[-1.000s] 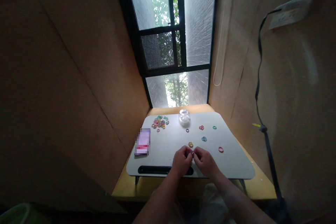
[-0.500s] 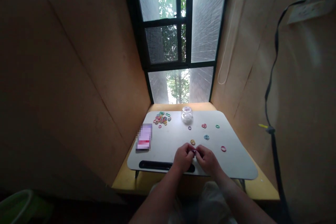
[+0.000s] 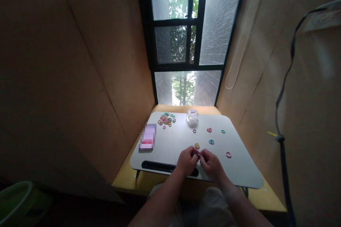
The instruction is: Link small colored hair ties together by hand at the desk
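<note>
Pinching a small purplish piece between curled fingertips of left hand and right hand, low over the tabletop. Facing, from there, yellow rings just beyond at twelve o'clock, with a clear jar farther out. Surrounded also by blue rings at one, a pink ring at three, a blurred flat item at ten and a mixed pile of rings at eleven.

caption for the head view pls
Left hand and right hand close together over a white table dotted with small coloured rings, facing a window.
</note>
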`<state>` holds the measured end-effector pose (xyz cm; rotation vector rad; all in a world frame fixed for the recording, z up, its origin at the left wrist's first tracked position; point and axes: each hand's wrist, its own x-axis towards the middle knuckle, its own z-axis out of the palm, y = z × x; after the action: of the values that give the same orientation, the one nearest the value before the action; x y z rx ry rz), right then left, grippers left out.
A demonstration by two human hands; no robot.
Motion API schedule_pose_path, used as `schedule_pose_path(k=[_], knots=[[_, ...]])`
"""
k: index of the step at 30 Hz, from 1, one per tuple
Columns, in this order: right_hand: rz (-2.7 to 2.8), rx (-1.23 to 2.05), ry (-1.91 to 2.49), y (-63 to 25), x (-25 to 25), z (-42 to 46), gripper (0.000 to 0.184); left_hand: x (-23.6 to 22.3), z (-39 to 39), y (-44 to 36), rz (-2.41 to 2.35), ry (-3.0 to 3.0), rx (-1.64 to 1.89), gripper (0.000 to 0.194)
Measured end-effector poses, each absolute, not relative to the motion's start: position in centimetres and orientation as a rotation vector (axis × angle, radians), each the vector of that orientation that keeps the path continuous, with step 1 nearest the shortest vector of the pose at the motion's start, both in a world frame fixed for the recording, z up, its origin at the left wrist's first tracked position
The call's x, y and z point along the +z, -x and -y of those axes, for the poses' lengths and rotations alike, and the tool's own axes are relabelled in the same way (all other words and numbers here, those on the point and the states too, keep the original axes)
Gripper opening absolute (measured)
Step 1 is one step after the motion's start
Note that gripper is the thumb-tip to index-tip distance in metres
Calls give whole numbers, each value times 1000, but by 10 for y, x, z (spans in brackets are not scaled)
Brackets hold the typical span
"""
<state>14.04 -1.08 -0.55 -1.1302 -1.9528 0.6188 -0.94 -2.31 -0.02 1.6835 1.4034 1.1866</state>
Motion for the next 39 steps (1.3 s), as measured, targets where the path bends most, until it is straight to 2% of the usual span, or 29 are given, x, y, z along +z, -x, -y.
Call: schedule_pose_path(k=[39], knots=[[1929, 634, 1105, -145, 3, 11, 17, 12, 26, 0, -1517, -1818, 1068, 4]])
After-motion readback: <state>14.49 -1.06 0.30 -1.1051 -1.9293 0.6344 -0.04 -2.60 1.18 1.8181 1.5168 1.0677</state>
